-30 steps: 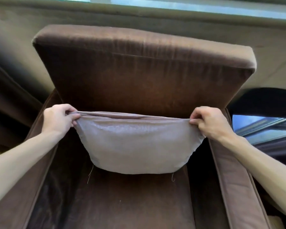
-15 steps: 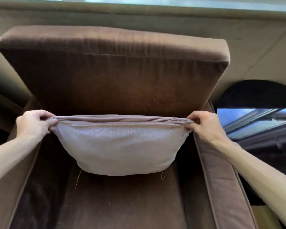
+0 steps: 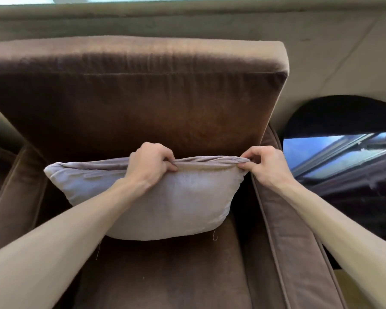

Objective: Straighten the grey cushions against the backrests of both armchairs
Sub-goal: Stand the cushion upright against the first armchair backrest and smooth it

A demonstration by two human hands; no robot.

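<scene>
Against the lower part of the brown backrest of the armchair, I see the grey cushion standing on its edge on the seat, leaning back and sitting toward the right side. My left hand has its fingers curled and pinching the top seam near the middle, while my right hand pinches the top right corner beside the right armrest. Far to the right lies a dark glossy table.
</scene>
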